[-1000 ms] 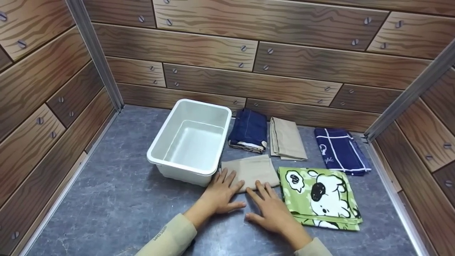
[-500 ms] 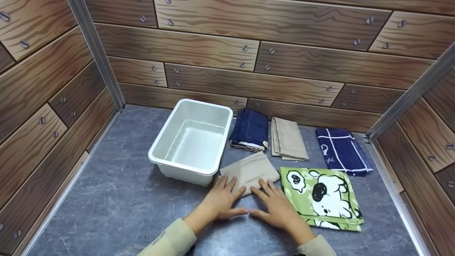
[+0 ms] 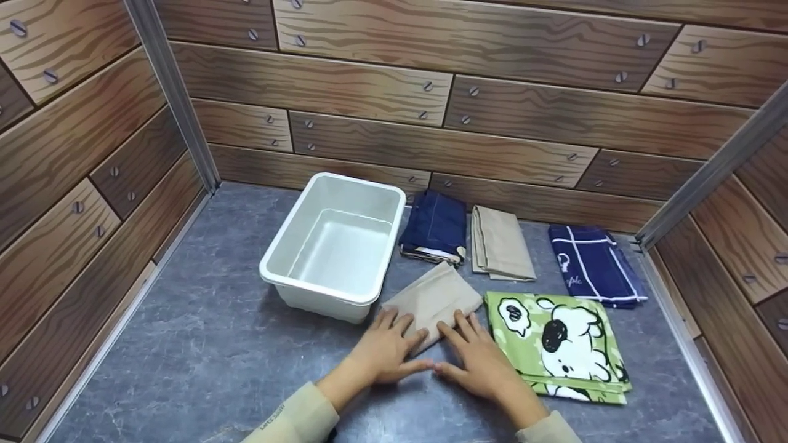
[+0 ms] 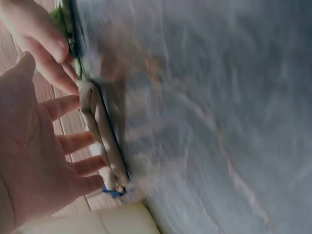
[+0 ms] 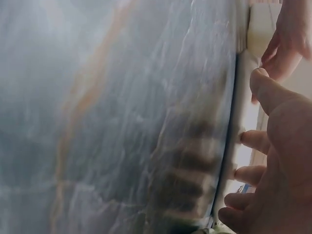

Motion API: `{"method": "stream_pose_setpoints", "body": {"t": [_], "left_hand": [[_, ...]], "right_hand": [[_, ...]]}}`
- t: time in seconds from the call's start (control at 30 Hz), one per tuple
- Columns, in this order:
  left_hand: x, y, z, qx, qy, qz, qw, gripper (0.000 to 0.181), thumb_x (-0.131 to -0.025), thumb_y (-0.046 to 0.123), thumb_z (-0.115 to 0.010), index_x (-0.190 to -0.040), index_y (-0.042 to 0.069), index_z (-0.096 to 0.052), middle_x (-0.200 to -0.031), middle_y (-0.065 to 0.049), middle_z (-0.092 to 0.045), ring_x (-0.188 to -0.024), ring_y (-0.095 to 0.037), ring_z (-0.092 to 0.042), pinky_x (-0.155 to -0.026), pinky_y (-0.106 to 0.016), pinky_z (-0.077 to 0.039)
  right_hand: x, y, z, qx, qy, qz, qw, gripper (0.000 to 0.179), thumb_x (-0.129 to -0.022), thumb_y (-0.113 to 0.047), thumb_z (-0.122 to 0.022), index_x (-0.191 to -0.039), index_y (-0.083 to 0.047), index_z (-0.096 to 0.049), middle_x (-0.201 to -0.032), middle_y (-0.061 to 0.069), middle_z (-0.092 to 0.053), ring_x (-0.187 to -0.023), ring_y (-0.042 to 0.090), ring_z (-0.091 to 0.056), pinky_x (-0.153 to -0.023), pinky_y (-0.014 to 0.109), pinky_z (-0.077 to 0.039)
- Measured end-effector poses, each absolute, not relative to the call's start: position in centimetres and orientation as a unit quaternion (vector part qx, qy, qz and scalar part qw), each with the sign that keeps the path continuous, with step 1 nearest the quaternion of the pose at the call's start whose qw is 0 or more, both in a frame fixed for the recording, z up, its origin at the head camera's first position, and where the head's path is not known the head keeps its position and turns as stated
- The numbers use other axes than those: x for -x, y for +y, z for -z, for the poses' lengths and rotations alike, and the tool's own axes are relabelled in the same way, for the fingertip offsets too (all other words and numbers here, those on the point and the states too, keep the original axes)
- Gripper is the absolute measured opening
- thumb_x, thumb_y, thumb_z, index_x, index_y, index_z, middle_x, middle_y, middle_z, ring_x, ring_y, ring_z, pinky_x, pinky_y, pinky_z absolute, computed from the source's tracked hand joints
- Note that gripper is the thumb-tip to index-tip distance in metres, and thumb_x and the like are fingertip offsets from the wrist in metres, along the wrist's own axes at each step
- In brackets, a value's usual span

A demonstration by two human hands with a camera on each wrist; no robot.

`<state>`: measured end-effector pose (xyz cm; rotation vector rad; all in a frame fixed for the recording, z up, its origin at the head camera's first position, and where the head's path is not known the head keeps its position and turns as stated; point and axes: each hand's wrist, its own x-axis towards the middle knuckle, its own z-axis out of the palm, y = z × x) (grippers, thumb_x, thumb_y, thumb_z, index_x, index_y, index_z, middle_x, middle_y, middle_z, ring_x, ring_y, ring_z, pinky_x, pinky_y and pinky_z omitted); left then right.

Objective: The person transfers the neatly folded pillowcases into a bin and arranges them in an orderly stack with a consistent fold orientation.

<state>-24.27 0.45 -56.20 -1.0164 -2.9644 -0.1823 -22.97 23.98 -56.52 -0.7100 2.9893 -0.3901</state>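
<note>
1. Beige cloth (image 3: 440, 295) lies folded, touched by the fingertips of the left hand (image 3: 383, 352) and right hand (image 3: 481, 363); both hands are spread, fingers extended, gripping nothing.
2. From it, a white tub (image 3: 338, 240) stands at ten o'clock.
3. Navy cloth (image 3: 434, 223) lies at twelve, tan cloth (image 3: 505, 243) between one and two, green dog-print cloth (image 3: 523, 351) between three and four.

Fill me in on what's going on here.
A person's left hand and right hand rest their fingers on the near edges of a folded beige cloth, lying askew on the grey surface. The white bin stands to its left. Beyond lie a dark blue cloth and a second beige cloth; rightward, a green cartoon-print cloth and a white-lined blue cloth.
</note>
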Motion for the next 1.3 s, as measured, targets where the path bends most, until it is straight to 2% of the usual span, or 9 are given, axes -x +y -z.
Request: {"method": "stream_pose_setpoints", "body": {"t": [0.17, 0.37, 0.6, 0.77, 1.0, 1.3], "left_hand": [[25.7, -0.2, 56.2, 0.304, -0.947, 0.1, 0.001, 0.07, -0.098, 0.071, -0.026, -0.147, 0.028, -0.05, -0.157, -0.015, -0.038, -0.144, -0.046, -0.03, -0.118, -0.056, -0.027], [26.1, -0.1, 56.1, 0.294, -0.949, 0.113, -0.004, 0.067, -0.099, 0.068, -0.027, -0.146, 0.027, -0.053, -0.159, -0.017, -0.033, -0.143, -0.049, -0.029, -0.118, -0.057, -0.027], [25.7, -0.1, 56.5, 0.294, -0.949, 0.11, -0.007, 0.067, -0.098, 0.069, -0.027, -0.145, 0.028, -0.053, -0.158, -0.018, -0.034, -0.141, -0.05, -0.033, -0.117, -0.058, -0.028], [25.2, 0.0, 56.5, 0.297, -0.949, 0.105, -0.018, 0.067, -0.098, 0.069, -0.027, -0.146, 0.028, -0.052, -0.158, -0.019, -0.034, -0.14, -0.05, -0.034, -0.116, -0.058, -0.03], [24.3, 0.3, 56.2, 0.297, -0.95, 0.098, -0.02, 0.07, -0.096, 0.072, -0.029, -0.145, 0.029, -0.053, -0.156, -0.021, -0.037, -0.136, -0.048, -0.04, -0.112, -0.055, -0.038], [23.0, 0.9, 56.0, 0.309, -0.948, 0.074, -0.017, 0.075, -0.094, 0.077, -0.025, -0.146, 0.03, -0.052, -0.152, -0.019, -0.042, -0.13, -0.042, -0.047, -0.101, -0.052, -0.049]], "right_hand": [[21.8, 23.1, 56.2, 0.25, 0.96, 0.12, 0.031, 0.08, -0.088, -0.065, -0.06, -0.153, -0.022, -0.042, -0.162, 0.019, -0.026, -0.147, 0.047, -0.02, -0.113, 0.067, -0.027], [21.2, 22.2, 56.4, 0.275, 0.953, 0.116, 0.053, 0.08, -0.089, -0.068, -0.055, -0.153, -0.023, -0.041, -0.164, 0.018, -0.021, -0.148, 0.045, -0.021, -0.111, 0.067, -0.03], [21.1, 22.6, 56.7, 0.285, 0.948, 0.139, 0.03, 0.076, -0.089, -0.064, -0.059, -0.149, -0.019, -0.048, -0.161, 0.018, -0.028, -0.146, 0.045, -0.026, -0.112, 0.064, -0.032], [21.2, 23.3, 56.9, 0.285, 0.947, 0.147, 0.021, 0.073, -0.089, -0.062, -0.06, -0.149, -0.023, -0.048, -0.161, 0.016, -0.03, -0.146, 0.045, -0.027, -0.111, 0.065, -0.032], [21.4, 23.9, 57.0, 0.278, 0.948, 0.151, 0.005, 0.069, -0.09, -0.059, -0.061, -0.147, -0.021, -0.05, -0.159, 0.017, -0.034, -0.141, 0.05, -0.032, -0.108, 0.067, -0.034], [21.9, 24.5, 56.9, 0.254, 0.954, 0.156, 0.007, 0.071, -0.092, -0.066, -0.052, -0.146, -0.02, -0.052, -0.159, 0.016, -0.034, -0.142, 0.049, -0.032, -0.11, 0.065, -0.034]]}}
